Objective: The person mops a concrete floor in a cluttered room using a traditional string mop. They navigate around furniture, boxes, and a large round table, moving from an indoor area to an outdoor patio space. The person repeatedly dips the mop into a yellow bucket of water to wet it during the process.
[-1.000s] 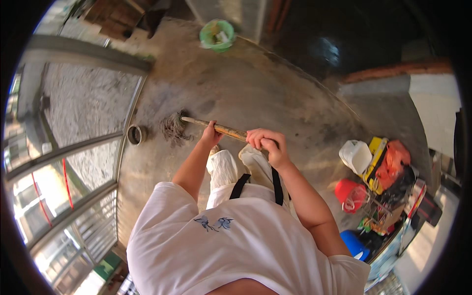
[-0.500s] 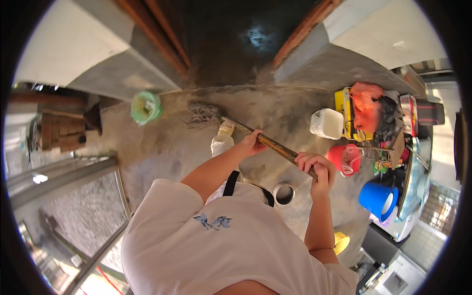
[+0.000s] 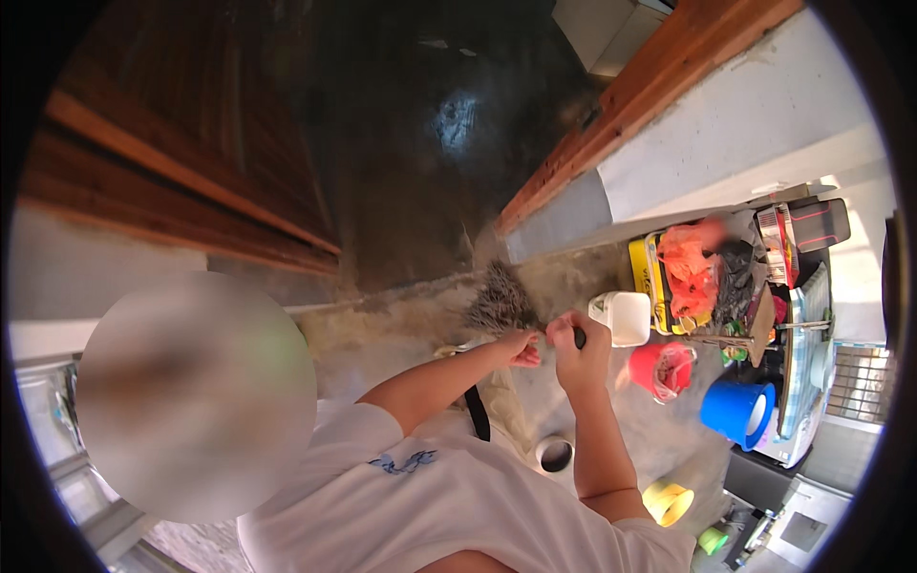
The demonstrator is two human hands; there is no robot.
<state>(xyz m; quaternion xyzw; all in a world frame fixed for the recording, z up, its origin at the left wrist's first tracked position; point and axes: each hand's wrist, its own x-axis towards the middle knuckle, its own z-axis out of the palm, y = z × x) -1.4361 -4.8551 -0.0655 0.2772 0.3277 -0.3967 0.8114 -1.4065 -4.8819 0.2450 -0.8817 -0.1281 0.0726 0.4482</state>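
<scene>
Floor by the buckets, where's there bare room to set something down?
Bare floor shows between the red bucket, blue bucket and yellow tub, and in a strip left of the mop head, along the threshold; a blurred patch hides the strip's far end. It's crowded farther right: white container, yellow box, orange bag and black bag sit close together.

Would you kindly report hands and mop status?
Right hand closed on mop handle; left hand nearby, grip unclear. Mop head by the doorway. White bucket close at right.
</scene>
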